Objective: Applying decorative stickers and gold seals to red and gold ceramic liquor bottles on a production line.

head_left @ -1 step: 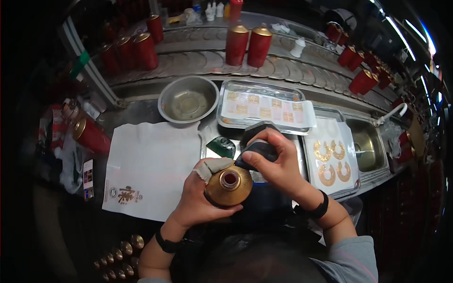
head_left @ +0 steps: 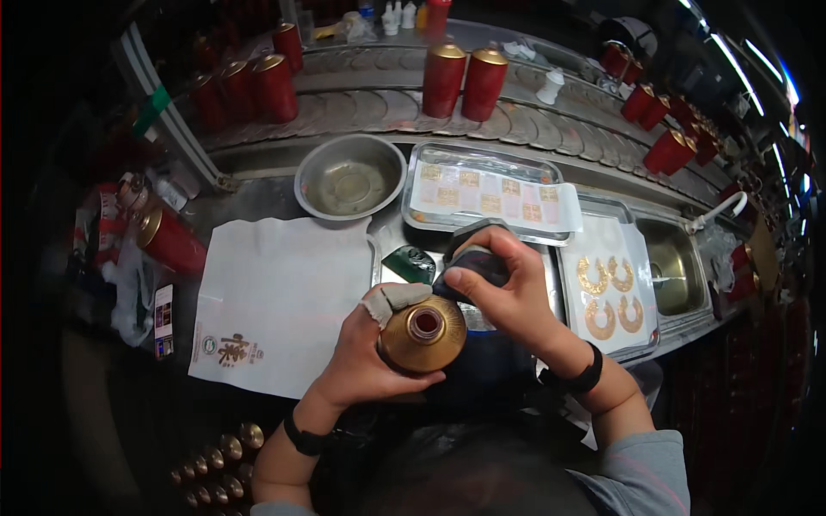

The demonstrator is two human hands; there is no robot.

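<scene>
My left hand is wrapped around a bottle with a gold shoulder and an uncapped neck. The neck points up toward me, so most of the body is hidden. Grey cloth-like wrapping covers one finger of this hand. In my right hand is a dark scraper-like pad, pinched between thumb and fingers. Its tip meets the bottle's far edge, beside the wrapped finger; whether it presses there I cannot tell. Just beyond lies a dark green, glossy piece.
A white sheet lies left, a grey basin behind. Trays hold gold square labels and gold C-shaped pieces. A sink is at right. Red bottles stand on the slatted conveyor; another leans left near a phone.
The whole scene has shifted slightly to the right in the picture. Both hands keep the same hold on the bottle and the pad.
</scene>
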